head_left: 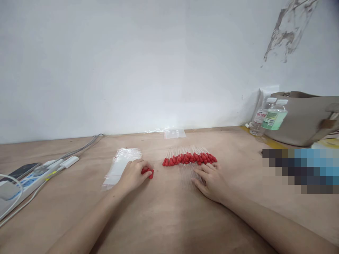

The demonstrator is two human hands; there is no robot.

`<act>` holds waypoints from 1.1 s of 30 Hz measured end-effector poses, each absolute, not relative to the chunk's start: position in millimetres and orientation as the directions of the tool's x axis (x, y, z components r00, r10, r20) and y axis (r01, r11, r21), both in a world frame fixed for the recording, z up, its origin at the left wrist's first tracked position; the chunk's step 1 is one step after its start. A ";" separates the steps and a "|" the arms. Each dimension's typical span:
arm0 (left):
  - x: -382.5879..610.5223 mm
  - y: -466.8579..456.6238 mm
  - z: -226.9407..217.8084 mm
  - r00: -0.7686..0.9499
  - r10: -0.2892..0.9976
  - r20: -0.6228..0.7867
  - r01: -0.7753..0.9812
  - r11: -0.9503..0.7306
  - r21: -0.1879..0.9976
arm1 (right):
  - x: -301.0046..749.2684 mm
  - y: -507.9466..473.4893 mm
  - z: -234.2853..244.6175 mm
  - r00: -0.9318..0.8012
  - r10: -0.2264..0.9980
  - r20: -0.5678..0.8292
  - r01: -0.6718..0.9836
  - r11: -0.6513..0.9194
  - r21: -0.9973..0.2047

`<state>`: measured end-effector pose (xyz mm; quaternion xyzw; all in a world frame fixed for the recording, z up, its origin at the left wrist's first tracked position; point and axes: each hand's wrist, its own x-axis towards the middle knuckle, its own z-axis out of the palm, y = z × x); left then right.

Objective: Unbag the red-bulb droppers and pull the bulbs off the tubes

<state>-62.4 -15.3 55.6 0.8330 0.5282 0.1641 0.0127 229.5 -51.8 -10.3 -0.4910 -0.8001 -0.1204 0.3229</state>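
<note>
I read the table as a clock, with its middle between the two hands and the wall at twelve. At about nine o'clock lies a flat pile of clear plastic bags (113, 173), and I see no contents in them. One more clear bag (175, 134) lies at twelve, close to the wall. At two o'clock, two capped bottles (275, 118) stand before a grey-brown handbag (304, 121) (how full the bottles are, I cannot say).

At one o'clock, thin pale sticks with red heads (189, 158) lie side by side in a row, the heads toward the person. The left hand (135, 173), beside the pile, is curled around some small red pieces (150, 174), grasping them. Toward three o'clock, the right hand (210, 180) lays its bent, spread fingers over clear thin rods (186, 176), just below the row; whether it grips them, I cannot tell. Farther out, at nine, are a power strip (31, 181), a phone (22, 171) and cables (87, 145).

The left hand covers part of the pile, and the bottles hide some of the handbag, which the edge cuts off. A pixelated patch at three o'clock is impossible to read.
</note>
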 end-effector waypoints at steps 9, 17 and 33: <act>-60.3 -15.9 62.0 0.330 0.862 0.385 0.886 -0.423 0.188 | 231.0 -51.8 -6.9 -0.292 0.714 0.636 0.860 0.487 -0.153; -22.3 2.3 55.4 0.503 0.803 0.320 0.825 -0.556 0.098 | 237.1 -50.8 -7.8 -0.213 0.728 0.651 0.869 0.446 -0.214; -6.3 19.6 39.9 0.303 0.872 0.384 0.867 -0.420 0.269 | 241.6 -49.4 -6.7 -0.306 0.763 0.569 0.849 0.490 -0.200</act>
